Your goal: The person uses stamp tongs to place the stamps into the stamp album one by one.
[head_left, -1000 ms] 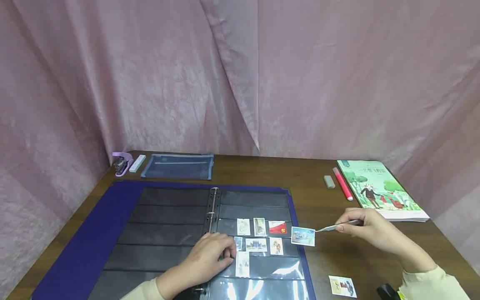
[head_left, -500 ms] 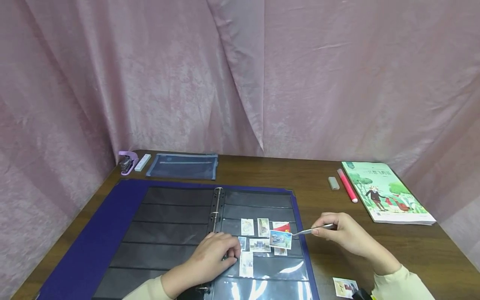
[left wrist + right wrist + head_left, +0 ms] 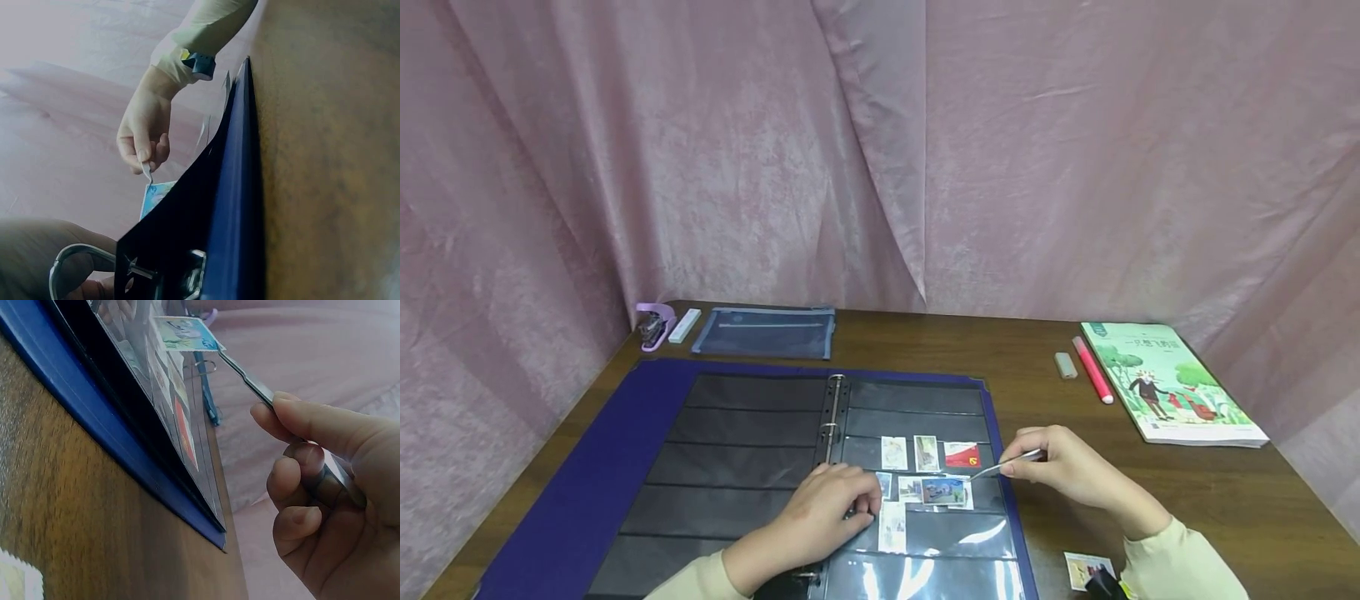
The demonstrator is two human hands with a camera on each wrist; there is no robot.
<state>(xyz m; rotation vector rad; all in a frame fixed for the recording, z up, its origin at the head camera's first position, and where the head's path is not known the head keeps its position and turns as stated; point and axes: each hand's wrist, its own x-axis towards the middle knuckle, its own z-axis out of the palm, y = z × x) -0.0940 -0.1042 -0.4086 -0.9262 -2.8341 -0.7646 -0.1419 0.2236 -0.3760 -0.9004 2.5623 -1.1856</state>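
In the head view my right hand (image 3: 1063, 467) pinches metal tweezers (image 3: 1011, 462) between thumb and forefinger. Their tips grip the edge of a blue perforated stamp (image 3: 943, 492), which stands tilted up from the page in the right wrist view. From the head it overlaps two stamps on the right page of an open blue ring album (image 3: 572, 467). Several other stamps, one of them a red and white stamp (image 3: 962, 454), lie in rows there. My left hand (image 3: 827, 508) rests on the page beside the rings, its fingers loosely bent, fingertips by the leftmost stamps.
One loose stamp (image 3: 1084, 570) lies on the table near my right sleeve. Behind the album are a blue mesh pouch (image 3: 763, 333), a white stick-shaped box (image 3: 685, 326) and a purple stapler (image 3: 657, 325). An eraser (image 3: 1065, 365), a pink marker (image 3: 1093, 371) and a green book (image 3: 1172, 383) are at right.
My right hand has moved left with the tweezers, carrying the blue stamp from the album's right edge in over the page, then slightly lower. My left hand has stayed at the same place on the page.
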